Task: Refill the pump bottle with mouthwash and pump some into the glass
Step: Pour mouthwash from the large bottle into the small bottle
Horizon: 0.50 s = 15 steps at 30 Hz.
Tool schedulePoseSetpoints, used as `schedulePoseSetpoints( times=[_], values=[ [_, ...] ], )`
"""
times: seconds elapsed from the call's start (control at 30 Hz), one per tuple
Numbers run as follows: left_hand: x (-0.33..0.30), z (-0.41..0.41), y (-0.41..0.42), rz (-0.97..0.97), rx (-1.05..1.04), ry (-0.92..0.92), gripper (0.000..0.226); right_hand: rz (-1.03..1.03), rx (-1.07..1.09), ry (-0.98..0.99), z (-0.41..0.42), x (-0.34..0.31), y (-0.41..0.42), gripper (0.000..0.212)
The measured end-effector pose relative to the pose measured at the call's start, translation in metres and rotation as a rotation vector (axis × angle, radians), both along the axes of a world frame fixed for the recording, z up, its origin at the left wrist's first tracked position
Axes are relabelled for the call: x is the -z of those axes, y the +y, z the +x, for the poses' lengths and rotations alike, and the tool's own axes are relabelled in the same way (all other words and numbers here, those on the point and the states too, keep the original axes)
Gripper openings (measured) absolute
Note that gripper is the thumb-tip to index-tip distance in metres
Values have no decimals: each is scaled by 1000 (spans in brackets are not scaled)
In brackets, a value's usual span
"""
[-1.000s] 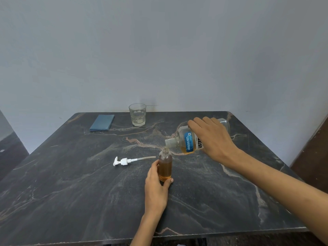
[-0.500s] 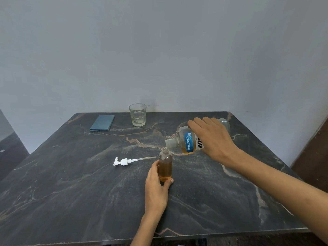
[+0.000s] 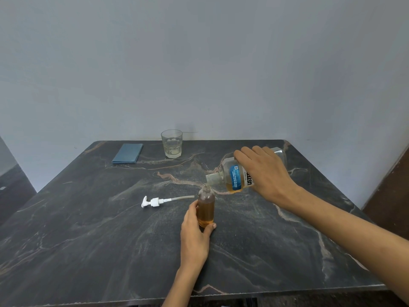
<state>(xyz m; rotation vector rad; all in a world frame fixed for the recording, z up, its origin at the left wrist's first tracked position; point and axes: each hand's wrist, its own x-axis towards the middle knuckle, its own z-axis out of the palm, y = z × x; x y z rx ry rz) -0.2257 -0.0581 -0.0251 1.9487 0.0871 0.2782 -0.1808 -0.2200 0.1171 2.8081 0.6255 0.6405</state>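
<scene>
The small pump bottle (image 3: 206, 207) stands upright near the middle of the dark marbled worktop (image 3: 88, 240), its neck open and amber liquid filling most of its body. The left hand (image 3: 194, 238) wraps around its lower part, fingers (image 3: 211, 227) closed on the base with the thumb up the left side. Just above and to the right, the right hand (image 3: 265, 173) grips the larger mouthwash bottle (image 3: 234, 177) from on top, its fingers closed over the body. That bottle is tipped almost flat, its mouth pointing left and down, right over the small bottle's neck; a little amber liquid pools along its lower side. The white pump head (image 3: 155, 201) with its tube lies flat on the worktop to the left of the small bottle, apart from it. The empty glass (image 3: 172, 143) stands upright by the far edge, and a folded blue cloth (image 3: 128, 153) lies to its left, nearer the far left corner.
</scene>
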Motion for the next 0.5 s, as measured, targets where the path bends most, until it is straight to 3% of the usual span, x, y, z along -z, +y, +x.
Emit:
schedulePoseSetpoints(
  times=[0.5],
  values=[
    [1, 1, 0, 0, -2, 6, 67, 1, 16, 11, 1, 3, -1, 57]
  ],
)
